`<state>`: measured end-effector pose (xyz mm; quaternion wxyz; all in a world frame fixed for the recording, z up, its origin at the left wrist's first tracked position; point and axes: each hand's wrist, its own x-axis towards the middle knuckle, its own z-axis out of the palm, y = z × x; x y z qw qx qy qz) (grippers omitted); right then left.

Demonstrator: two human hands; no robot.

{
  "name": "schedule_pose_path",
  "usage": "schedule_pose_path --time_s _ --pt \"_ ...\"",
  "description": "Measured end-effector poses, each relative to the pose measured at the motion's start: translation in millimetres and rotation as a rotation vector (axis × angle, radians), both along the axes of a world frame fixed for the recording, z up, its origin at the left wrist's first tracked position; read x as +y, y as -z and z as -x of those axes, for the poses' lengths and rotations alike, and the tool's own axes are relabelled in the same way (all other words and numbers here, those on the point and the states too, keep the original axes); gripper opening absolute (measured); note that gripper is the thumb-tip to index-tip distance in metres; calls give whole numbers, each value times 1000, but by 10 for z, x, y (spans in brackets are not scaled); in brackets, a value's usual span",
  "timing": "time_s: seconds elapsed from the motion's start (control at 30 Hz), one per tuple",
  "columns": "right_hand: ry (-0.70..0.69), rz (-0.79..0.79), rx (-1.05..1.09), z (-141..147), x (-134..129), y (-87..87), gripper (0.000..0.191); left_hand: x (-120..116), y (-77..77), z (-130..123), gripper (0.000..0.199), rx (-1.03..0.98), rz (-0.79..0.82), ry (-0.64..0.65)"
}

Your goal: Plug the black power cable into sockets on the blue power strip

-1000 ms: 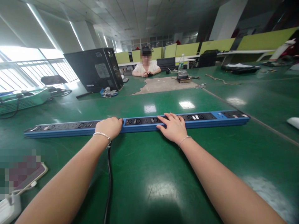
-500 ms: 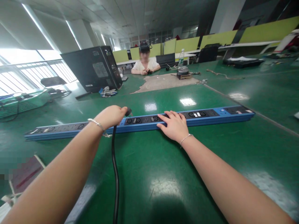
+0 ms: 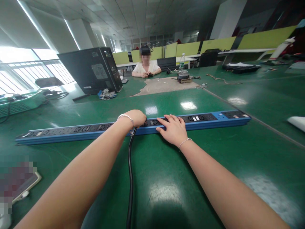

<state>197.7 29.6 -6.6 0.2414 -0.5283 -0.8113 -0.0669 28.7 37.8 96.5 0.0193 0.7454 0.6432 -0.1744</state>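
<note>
A long blue power strip with black sockets lies across the green table. My left hand is closed on the plug end of a black cable, over the strip's middle; the plug itself is hidden by the hand. From there the black cable runs down toward the bottom edge. My right hand rests on the strip just to the right, its fingers spread over the sockets and holding nothing.
Behind the strip stand a black computer case and gloves. A person sits across the green table. A bottle, a dark round object and a green basket are farther off.
My left hand has moved right along the strip with the cable and come down onto it, covering the plug. My right hand stays on the strip. The view has shifted slightly.
</note>
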Motion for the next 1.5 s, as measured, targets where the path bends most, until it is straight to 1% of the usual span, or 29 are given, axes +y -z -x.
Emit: schedule_pose_path --time_s 0.1,0.17,0.23,0.43,0.6,0.67,0.77,0.9,1.0,1.07,1.2,1.33,1.43,1.5 --pt "-1 9 -1 2 -1 -9 42 46 -42 -107 31 84 80 4" --pt "-4 16 -1 3 -1 -11 42 77 -47 -161 28 98 78 -9" --pt "-6 16 1 3 0 -10 42 95 -31 -187 30 94 64 -37" --pt "-6 1 11 0 5 1 42 27 48 -142 39 76 19 -90" --pt "-2 18 -6 -5 2 -10 42 -26 26 -94 37 53 29 -76" --pt "-2 22 -11 -5 -3 -13 43 -48 17 -108 37 56 6 -81" --pt "-4 19 -7 -3 -10 -15 43 -106 35 -175 39 53 -75 -120" --pt "1 33 -5 -1 -13 -17 43 -199 109 -309 37 -7 -191 -176" --pt "-2 23 -2 -3 -13 -18 43 -215 156 -354 36 -29 -244 -193" --pt "-4 18 0 -4 -12 -17 43 -184 165 -330 35 -43 -220 -187" --pt "-8 17 1 -3 -7 -11 43 -104 155 -243 35 -59 -110 -165" --pt "-4 19 5 -1 -3 -8 43 -136 184 -258 38 -48 -121 -183" --pt "-4 25 -4 -3 -2 -10 43 -168 208 -281 39 -52 -124 -170" --pt "-5 23 -8 -3 0 -11 43 -148 209 -277 38 -56 -105 -158"
